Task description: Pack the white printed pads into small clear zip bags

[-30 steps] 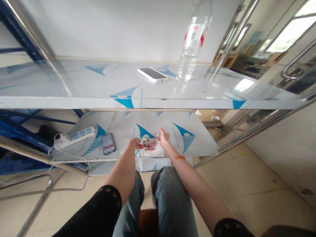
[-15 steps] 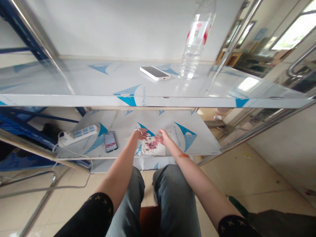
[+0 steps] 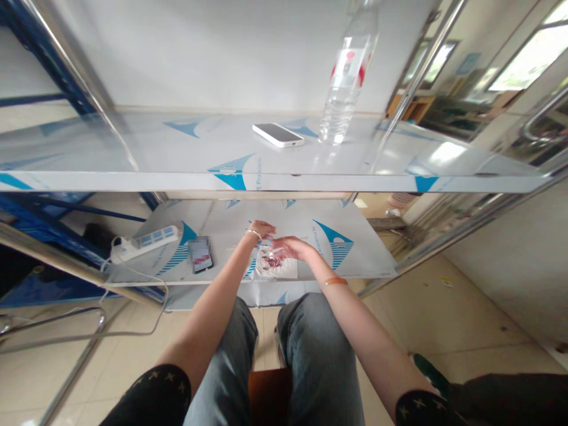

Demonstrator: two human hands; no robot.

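Note:
On the lower shelf lies a crumpled white plastic bag [image 3: 279,271] with a small heap of dark red beads or berry-like pieces [image 3: 270,261] on it. My left hand [image 3: 263,228] is just above and behind the heap, its fingers drawn together and pointing right. Reaching in from the right, my right hand [image 3: 290,247] has its fingers bent over the heap. Something clear, perhaps thin plastic, shows faintly by the right fingertips. What either hand pinches is too small to make out.
A phone [image 3: 201,255] and a white power strip [image 3: 144,244] with its cable lie left on the lower shelf. The upper shelf [image 3: 177,180] overhangs the workspace, carrying a white phone [image 3: 278,135] and a clear bottle [image 3: 348,77]. My knees are below the shelf edge.
My right hand has moved left over the red pieces, turning palm down. My left hand has risen slightly and shifted right, so the two hands are closer together.

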